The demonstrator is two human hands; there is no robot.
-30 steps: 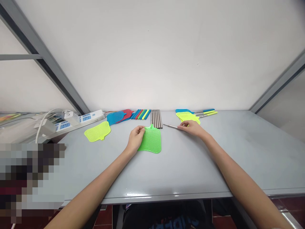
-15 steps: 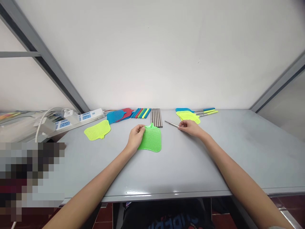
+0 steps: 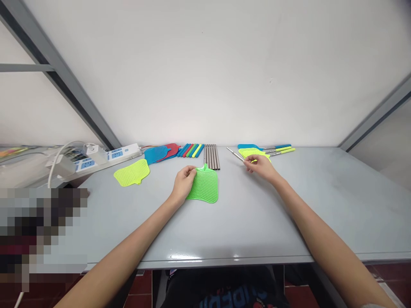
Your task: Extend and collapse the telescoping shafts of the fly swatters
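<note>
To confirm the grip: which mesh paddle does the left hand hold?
The green paddle, pinched by the left hand; the other paddles are yellow, blue or red.

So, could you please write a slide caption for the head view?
Left hand gripping a green mesh paddle, right hand holding a metal rod over a gray table.

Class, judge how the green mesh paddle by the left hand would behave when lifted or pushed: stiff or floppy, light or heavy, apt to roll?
The green mesh paddle is probably light for its size, since holes cover its face. Looking thin, it likely flexes a little. Its broad, flat shape suggests sliding rather than rolling.
</note>
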